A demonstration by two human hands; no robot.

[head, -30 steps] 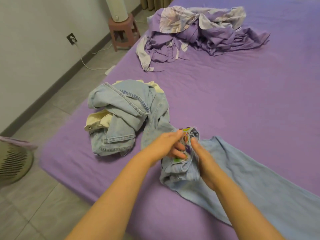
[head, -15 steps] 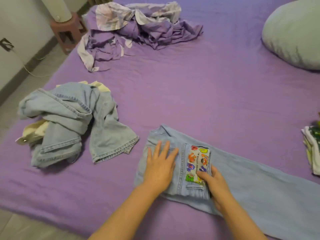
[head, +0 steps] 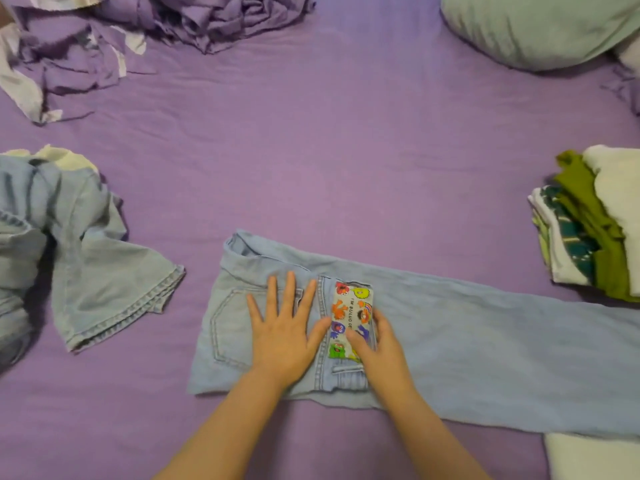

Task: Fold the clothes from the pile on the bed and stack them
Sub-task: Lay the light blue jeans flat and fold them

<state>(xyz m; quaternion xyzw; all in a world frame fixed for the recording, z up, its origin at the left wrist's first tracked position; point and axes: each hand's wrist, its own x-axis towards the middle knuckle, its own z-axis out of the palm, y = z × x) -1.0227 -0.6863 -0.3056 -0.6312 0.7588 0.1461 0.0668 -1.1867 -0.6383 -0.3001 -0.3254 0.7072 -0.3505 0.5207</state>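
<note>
1. The jeans (head: 450,341) lie flat on the bed (head: 346,150), waist end to the left, legs running off to the right.
2. The left hand (head: 282,336) rests palm-down on the seat of the jeans, beside the back pocket, fingers straight and spread; its grip is apart and holds nothing.
3. The right hand (head: 382,344) lies just right of it, thumb and fingers curled round the lower end of a patch (head: 351,318) printed with bright cartoon figures, which sits on the jeans.
4. The two hands nearly touch at the thumbs.
5. A denim pile (head: 69,244) is heaped at the left edge.
6. A folded stack (head: 595,223) sits at the right, well apart from the hands.
7. A crumpled sheet (head: 138,32) and a pillow (head: 533,26) lie at the far side.
</note>
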